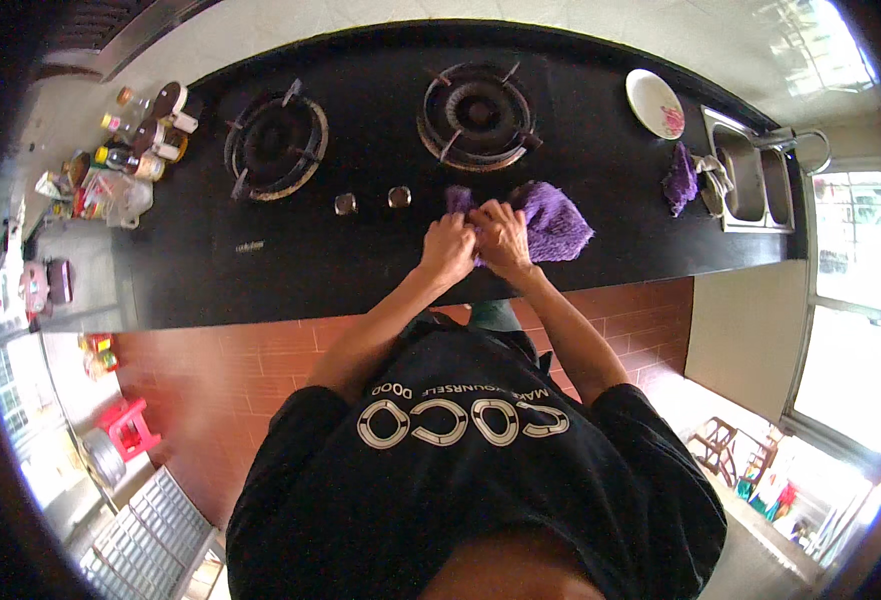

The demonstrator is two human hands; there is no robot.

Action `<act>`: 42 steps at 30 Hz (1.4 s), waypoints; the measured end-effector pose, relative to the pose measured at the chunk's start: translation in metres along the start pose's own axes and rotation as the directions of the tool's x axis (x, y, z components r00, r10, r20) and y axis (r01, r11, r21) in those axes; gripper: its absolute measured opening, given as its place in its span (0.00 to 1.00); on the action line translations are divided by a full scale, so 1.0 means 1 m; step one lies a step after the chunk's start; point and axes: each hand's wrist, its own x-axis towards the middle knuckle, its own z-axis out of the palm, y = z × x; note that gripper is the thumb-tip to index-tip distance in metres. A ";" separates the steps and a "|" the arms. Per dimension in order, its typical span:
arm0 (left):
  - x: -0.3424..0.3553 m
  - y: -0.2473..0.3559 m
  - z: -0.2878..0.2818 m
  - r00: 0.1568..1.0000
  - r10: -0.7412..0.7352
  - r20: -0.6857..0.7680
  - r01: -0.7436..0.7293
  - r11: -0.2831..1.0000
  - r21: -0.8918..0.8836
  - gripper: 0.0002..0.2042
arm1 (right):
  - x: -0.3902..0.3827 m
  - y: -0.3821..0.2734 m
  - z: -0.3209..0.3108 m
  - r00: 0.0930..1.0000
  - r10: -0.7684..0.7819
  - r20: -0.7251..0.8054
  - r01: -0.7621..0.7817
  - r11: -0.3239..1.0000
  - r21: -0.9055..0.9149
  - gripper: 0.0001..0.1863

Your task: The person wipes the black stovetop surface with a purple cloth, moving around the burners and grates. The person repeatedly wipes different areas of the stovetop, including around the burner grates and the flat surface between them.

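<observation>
A fluffy purple cloth (555, 225) lies bunched on the front of the black countertop (600, 160), below the right burner (477, 112). My left hand (448, 245) grips its left part with curled fingers. My right hand (501, 235) is beside it, fingers bent and closed on the same cloth. The two hands nearly touch, and the cloth between them is mostly hidden. Two metal knobs (399, 197) sit just to the left of the cloth.
Another burner (275, 140) is at left, beside bottles (140, 135) and plastic bags (125, 200). To the right are a white floral plate (652, 103), a second purple cloth (680, 178), a pale rag (712, 185) and a steel double sink (743, 170) with a tap. A red stool (128, 425) stands low at left.
</observation>
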 end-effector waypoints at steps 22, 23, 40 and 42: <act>-0.012 -0.045 -0.036 0.780 -0.606 0.156 0.454 0.378 -0.807 0.12 | 0.096 0.134 -0.044 0.959 0.180 -0.218 -0.122 0.960 0.254 0.09; -0.014 -0.043 -0.035 0.771 -0.617 0.161 0.453 0.352 -0.819 0.12 | 0.097 0.134 -0.047 0.962 0.193 -0.196 -0.143 0.959 0.243 0.09; -0.023 -0.039 -0.017 0.809 -0.557 0.186 0.413 0.313 -0.855 0.10 | 0.228 0.100 -0.135 0.981 0.007 -0.194 0.016 0.993 0.114 0.10; -0.024 -0.040 -0.016 0.831 -0.530 0.170 0.392 0.341 -0.854 0.10 | 0.241 0.103 -0.143 0.981 0.002 -0.194 0.024 0.991 0.133 0.11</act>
